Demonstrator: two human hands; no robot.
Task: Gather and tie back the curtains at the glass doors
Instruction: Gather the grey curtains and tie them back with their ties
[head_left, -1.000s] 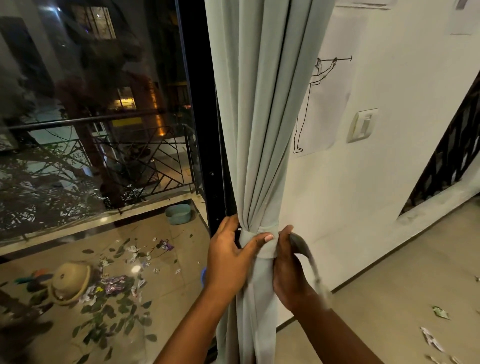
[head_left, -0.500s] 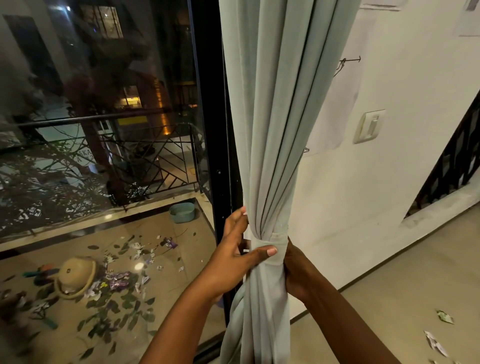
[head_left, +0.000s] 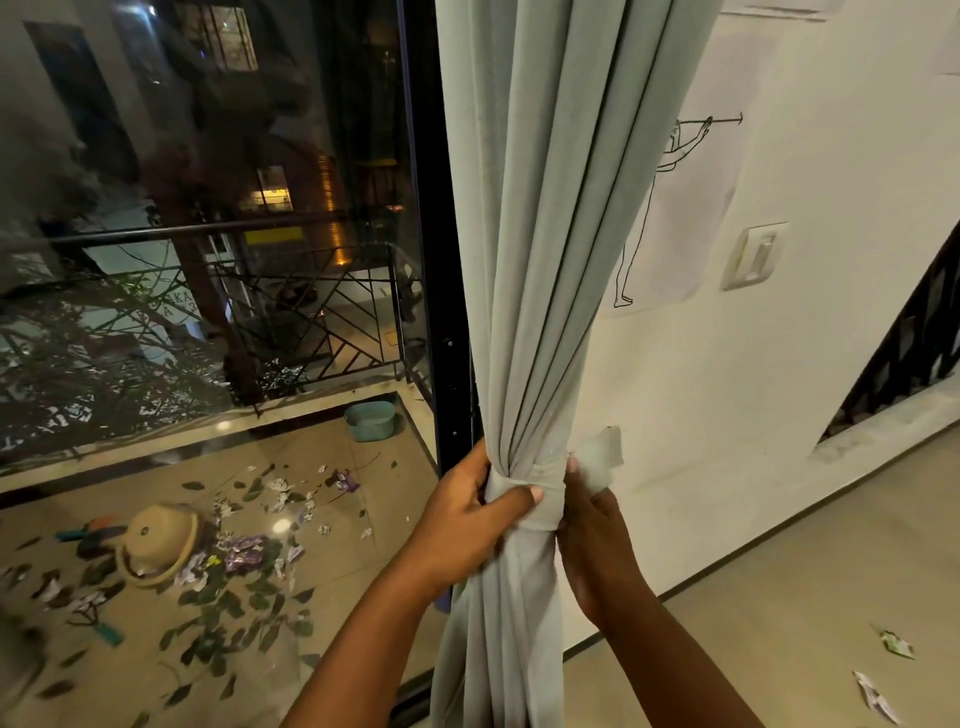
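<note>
Your left hand (head_left: 470, 519) holds the grey-green curtain (head_left: 540, 291) where it is bunched tight, with your thumb lying across the front and your fingers curled round the far side. Right under your thumb runs the tie-back band (head_left: 545, 480), a strip of the same cloth wrapped round the bunched folds. Your right hand (head_left: 592, 540) is on the other side of the bunch, and its fingers pinch the loose end of the band (head_left: 600, 457), which sticks up just above your fingertips and looks blurry. You cannot see how the rest of those fingers lie, because the curtain hides them. Above your fingers the curtain spreads wide and goes up out of view; below them it hangs down in long folds between your two arms. Just behind your left fingers stands the black door frame (head_left: 431, 260), and past it is the glass door (head_left: 208, 260) with a dark balcony outside. Far to the left of your left hand, leaves and paper scraps (head_left: 244, 556) lie on the balcony floor beside a straw hat (head_left: 156, 540). Above your right fingers on the white wall (head_left: 727, 389) are a line drawing (head_left: 670, 208) and a light switch (head_left: 756, 254).
</note>
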